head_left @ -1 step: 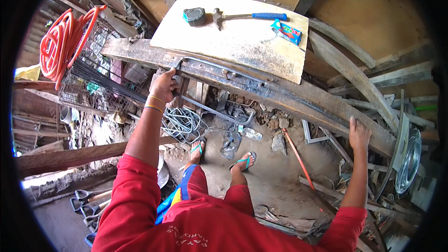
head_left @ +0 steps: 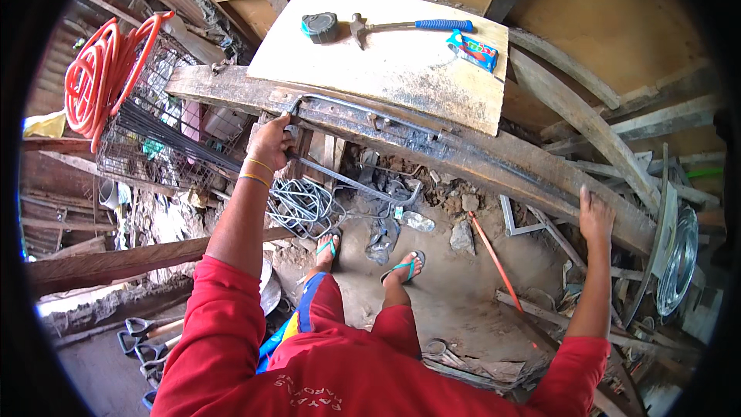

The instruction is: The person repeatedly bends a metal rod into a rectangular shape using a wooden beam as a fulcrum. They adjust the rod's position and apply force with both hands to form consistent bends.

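Observation:
A long wooden beam (head_left: 478, 166) crosses in front of me. My left hand (head_left: 270, 143) is closed around the upright part of a bent steel rod (head_left: 347, 105) near the beam's left part. From that bend the rod runs right along the beam, past short metal pegs (head_left: 372, 120) set in the wood. A thin, strip-like length (head_left: 340, 177) slopes down to the right from beside my left hand; I cannot tell whether it belongs to the rod. My right hand (head_left: 597, 220) rests at the beam's right part, fingers stretched out.
On a pale board (head_left: 370, 69) beyond the beam lie a tape measure (head_left: 320, 28), a claw hammer (head_left: 444, 25) and a blue packet (head_left: 472, 52). Orange hose (head_left: 96, 77) hangs at left. Coiled cable (head_left: 297, 205), a bottle (head_left: 417, 221) and an orange rod (head_left: 494, 259) lie on the ground.
The fingers of my right hand have straightened and lifted slightly at the beam. My left hand keeps its grip on the bent steel rod.

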